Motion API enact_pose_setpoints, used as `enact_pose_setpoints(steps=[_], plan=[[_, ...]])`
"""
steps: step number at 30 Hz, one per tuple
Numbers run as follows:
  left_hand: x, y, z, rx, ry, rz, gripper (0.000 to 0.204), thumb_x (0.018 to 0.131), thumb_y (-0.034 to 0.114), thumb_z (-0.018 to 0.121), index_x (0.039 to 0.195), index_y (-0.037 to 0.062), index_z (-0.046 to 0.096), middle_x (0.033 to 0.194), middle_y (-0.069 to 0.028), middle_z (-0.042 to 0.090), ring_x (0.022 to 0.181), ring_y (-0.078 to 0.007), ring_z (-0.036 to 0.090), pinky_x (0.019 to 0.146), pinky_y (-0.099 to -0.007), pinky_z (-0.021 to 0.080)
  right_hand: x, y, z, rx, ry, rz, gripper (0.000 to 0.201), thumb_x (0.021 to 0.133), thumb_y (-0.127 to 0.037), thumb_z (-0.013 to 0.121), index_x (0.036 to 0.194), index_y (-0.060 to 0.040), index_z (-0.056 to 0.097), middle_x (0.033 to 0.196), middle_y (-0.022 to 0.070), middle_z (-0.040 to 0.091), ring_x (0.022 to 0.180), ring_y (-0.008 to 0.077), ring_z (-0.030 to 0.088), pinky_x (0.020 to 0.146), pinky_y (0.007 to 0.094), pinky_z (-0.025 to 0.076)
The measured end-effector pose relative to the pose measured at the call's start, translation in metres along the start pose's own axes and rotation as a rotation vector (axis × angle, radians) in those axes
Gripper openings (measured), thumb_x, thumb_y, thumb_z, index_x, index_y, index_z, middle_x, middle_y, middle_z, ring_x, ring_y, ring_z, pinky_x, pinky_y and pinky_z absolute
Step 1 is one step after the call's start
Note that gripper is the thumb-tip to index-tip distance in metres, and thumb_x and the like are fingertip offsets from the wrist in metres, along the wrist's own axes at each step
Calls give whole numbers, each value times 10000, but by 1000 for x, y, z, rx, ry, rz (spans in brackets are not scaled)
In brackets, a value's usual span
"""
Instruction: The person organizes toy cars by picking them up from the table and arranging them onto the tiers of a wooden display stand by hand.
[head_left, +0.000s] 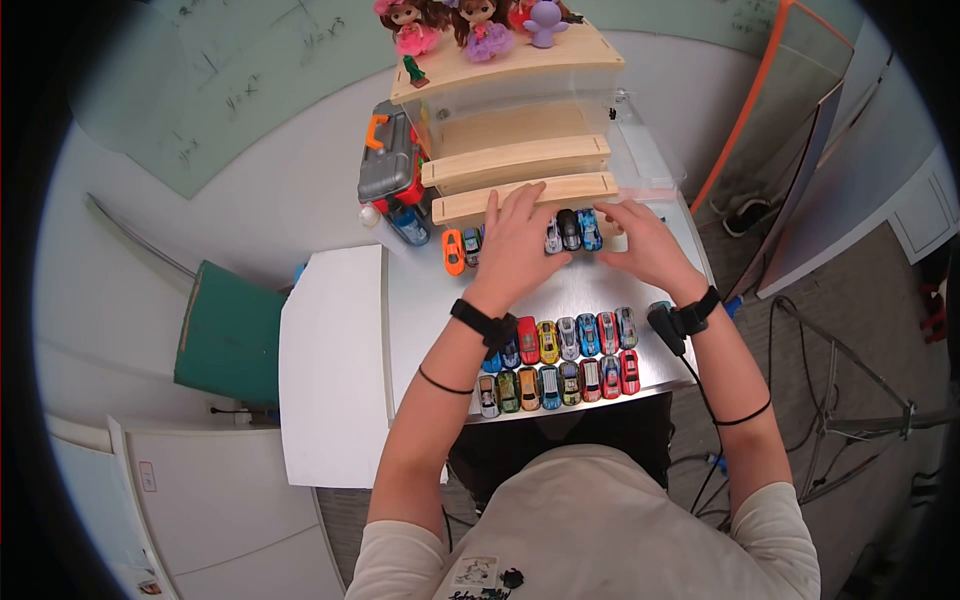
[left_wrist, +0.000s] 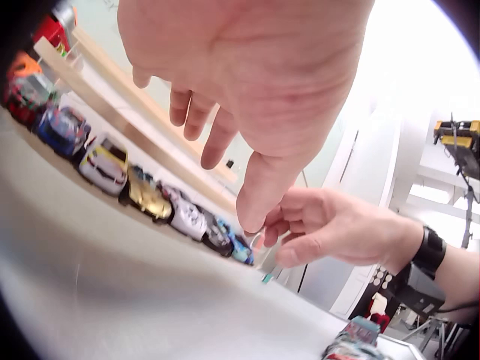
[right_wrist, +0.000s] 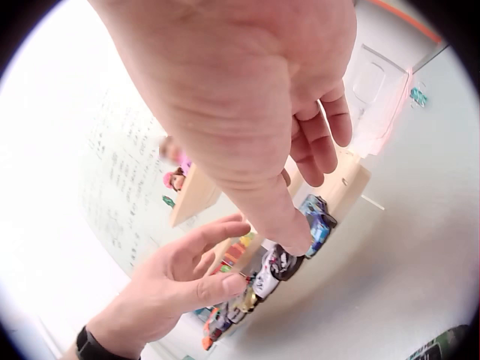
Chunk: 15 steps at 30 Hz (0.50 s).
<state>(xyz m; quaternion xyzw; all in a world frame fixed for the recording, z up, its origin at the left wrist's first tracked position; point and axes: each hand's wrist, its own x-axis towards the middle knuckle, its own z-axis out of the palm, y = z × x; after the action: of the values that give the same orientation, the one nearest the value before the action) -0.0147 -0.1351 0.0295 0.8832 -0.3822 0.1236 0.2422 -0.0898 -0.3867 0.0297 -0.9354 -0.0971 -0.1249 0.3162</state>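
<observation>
A row of toy cars stands along the foot of the wooden steps, from an orange car (head_left: 453,252) at its left end to a blue car (head_left: 589,230) at its right. My left hand (head_left: 518,245) reaches over the middle of this row, fingers extended toward the lowest step and hiding several cars. Under it, the left wrist view shows a gold car (left_wrist: 148,193) and a white car (left_wrist: 186,217). My right hand (head_left: 645,245) is at the row's right end, fingers loosely bent. Its thumb overlaps the blue car in the right wrist view, beside the black car (head_left: 569,230).
Two more rows of toy cars (head_left: 549,342) line the table's front edge. Wooden steps (head_left: 525,198) rise behind the hands to a top shelf (head_left: 510,65) with dolls. A grey toolbox (head_left: 387,165) and blue bottle (head_left: 410,228) stand left; a white board (head_left: 335,365) lies beside the table.
</observation>
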Motion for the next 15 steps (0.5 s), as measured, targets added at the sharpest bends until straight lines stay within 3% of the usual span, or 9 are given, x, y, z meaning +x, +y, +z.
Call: enact_pose_setpoints(steps=[2, 3, 5, 7, 9, 12, 15], plan=[[-19, -1, -23, -39, 90, 47, 642, 818, 269, 952, 1394, 95, 729, 1566, -165, 604, 1513, -379, 520, 1322, -572, 355, -20, -10, -16, 23, -9, 18, 628, 801, -142, 905, 1389, -48, 704, 1233, 175, 714, 1210, 397, 665, 1041, 484, 545], [-31, 0, -38, -45, 83, 43, 642, 818, 269, 952, 1394, 95, 729, 1566, -165, 604, 1513, -379, 520, 1322, -572, 355, -32, -13, -25, -33, -50, 10, 582, 817, -128, 901, 1362, -49, 712, 1214, 151, 720, 1177, 357, 678, 1018, 464, 555], [-62, 2, -69, -213, 65, -53, 528, 857, 175, 921, 1342, 78, 736, 1421, -147, 672, 1344, -354, 628, 1160, -479, 515, -57, -24, -42, -87, -89, 4, 536, 833, -115, 896, 1336, -50, 720, 1196, 126, 726, 1144, 316, 692, 994, 443, 566], [-98, 2, -85, -223, 68, -143, 450, 874, 104, 902, 1294, 62, 746, 1234, -110, 711, 1093, -289, 683, 964, -399, 571, -86, -42, -53, -66, -231, 18, 454, 845, -113, 889, 1265, -41, 732, 1103, 119, 733, 1045, 307, 718, 918, 446, 584], [-134, 8, -97, -317, -53, -365, 446, 882, 101, 898, 1295, 35, 742, 1119, -107, 717, 992, -272, 686, 907, -389, 576, -115, -55, -56, 33, -361, 197, 463, 847, -122, 891, 1275, -44, 733, 1071, 117, 740, 939, 304, 734, 843, 433, 598], [-188, 6, -91, -467, -115, -458, 474, 867, 85, 919, 1303, 33, 740, 1044, -76, 699, 884, -219, 636, 832, -361, 557, -149, -62, -44, 34, -358, 223, 516, 827, -137, 918, 1298, -52, 724, 1081, 118, 746, 890, 300, 737, 813, 410, 607], [-222, 18, -87, -488, -202, -496, 593, 826, 88, 956, 1367, 44, 718, 1133, -79, 696, 943, -220, 655, 888, -350, 576, -169, -65, -30, 60, -337, 246, 638, 796, -144, 950, 1378, -76, 698, 1128, 114, 727, 926, 310, 737, 852, 411, 614]])
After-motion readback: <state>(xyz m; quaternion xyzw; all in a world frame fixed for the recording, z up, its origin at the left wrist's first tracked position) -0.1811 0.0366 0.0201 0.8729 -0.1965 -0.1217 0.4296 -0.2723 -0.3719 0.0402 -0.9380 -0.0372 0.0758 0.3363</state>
